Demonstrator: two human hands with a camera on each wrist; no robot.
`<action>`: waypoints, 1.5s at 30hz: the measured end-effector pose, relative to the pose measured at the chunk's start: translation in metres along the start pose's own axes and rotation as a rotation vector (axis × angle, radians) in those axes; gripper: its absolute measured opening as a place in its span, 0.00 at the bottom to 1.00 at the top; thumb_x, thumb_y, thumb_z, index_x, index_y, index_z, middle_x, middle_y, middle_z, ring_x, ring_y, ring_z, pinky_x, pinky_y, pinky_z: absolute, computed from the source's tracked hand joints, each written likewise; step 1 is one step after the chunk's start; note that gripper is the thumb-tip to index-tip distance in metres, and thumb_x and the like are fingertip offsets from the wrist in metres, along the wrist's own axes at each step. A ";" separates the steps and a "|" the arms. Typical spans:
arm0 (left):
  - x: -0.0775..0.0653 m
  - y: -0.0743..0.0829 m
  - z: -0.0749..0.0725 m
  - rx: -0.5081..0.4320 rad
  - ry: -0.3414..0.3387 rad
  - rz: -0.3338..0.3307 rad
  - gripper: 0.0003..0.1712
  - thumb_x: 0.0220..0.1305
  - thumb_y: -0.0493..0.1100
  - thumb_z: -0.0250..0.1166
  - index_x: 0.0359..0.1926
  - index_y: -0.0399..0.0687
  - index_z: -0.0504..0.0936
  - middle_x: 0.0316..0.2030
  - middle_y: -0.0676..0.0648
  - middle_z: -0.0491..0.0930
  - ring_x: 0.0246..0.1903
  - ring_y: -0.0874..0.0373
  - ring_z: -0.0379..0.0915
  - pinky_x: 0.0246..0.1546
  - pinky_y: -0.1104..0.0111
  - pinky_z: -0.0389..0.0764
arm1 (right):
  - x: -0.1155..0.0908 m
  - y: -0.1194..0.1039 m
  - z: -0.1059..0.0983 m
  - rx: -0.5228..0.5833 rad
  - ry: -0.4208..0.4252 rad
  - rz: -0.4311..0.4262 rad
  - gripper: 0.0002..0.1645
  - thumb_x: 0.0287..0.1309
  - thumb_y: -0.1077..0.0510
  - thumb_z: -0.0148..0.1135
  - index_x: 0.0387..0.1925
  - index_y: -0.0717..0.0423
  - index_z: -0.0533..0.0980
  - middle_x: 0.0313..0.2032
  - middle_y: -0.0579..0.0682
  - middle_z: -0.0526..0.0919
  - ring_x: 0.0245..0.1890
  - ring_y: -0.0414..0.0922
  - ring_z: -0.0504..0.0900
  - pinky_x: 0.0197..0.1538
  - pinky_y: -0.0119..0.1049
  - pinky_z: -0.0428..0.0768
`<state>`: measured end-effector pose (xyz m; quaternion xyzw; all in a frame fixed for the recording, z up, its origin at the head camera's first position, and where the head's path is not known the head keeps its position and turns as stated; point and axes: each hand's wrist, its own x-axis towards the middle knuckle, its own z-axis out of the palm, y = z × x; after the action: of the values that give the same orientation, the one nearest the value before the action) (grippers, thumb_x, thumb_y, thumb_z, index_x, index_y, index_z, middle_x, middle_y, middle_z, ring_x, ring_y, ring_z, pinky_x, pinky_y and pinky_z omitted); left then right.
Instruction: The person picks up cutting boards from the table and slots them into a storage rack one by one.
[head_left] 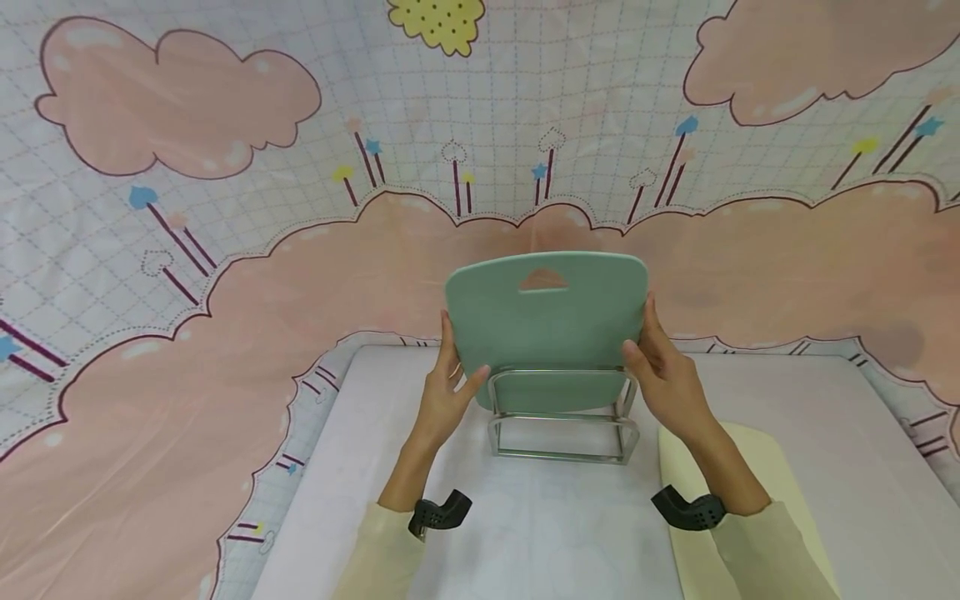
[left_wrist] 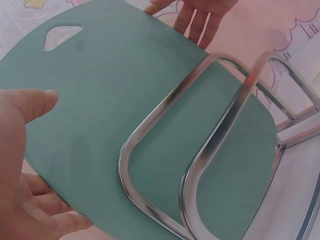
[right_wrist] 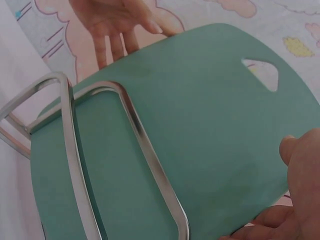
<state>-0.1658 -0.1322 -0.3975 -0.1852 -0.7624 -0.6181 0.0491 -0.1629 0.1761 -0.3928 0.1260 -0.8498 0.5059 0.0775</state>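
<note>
Mint-green, flat, plastic-looking board with rounded corners and a handle slot (head_left: 547,325): roughly upright, slot uppermost, toward the far edge of the white-topped desk (head_left: 555,533), a little left of middle. Its lower part is behind the front loops of a silver bent-metal rack (head_left: 558,456).

Grip: left hand (head_left: 444,402) pinches the board's left side, thumb on the near face, fingers behind; right hand (head_left: 671,387) pinches the right side likewise.

Step in hand, as judged: handling the board at the rack, either seating it or drawing it out; direction not readable. Whether its lower edge rests on the rack cannot be told.

Next move probably calls for level hands and the board kept parallel to the loops, so neither lower corner catches.

Room: white surface runs from rack to the desk's left edge and toward the near side. On the right, a pale cream round-cornered board (head_left: 693,567) lies under the right forearm, limiting low sweeps. Beyond the far edge, pink-cloud printed cloth (head_left: 225,417); upward looks least obstructed.
</note>
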 end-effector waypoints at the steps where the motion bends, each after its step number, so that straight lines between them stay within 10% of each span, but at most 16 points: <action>1: 0.001 0.000 0.000 0.000 0.000 0.005 0.52 0.68 0.35 0.59 0.75 0.51 0.28 0.74 0.41 0.34 0.69 0.42 0.45 0.63 0.45 0.54 | 0.000 0.000 -0.001 -0.006 0.002 0.000 0.41 0.73 0.50 0.46 0.73 0.28 0.34 0.69 0.62 0.55 0.66 0.58 0.62 0.59 0.56 0.66; 45: 0.025 -0.001 0.009 0.073 -0.098 -0.050 0.50 0.69 0.41 0.59 0.75 0.50 0.30 0.73 0.39 0.38 0.66 0.38 0.54 0.61 0.47 0.62 | 0.002 0.020 -0.011 -0.105 0.060 0.014 0.41 0.73 0.48 0.46 0.74 0.40 0.34 0.71 0.59 0.49 0.62 0.64 0.66 0.58 0.58 0.68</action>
<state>-0.1883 -0.1185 -0.3928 -0.1941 -0.7904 -0.5811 0.0029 -0.1706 0.1944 -0.4036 0.1005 -0.8733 0.4648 0.1057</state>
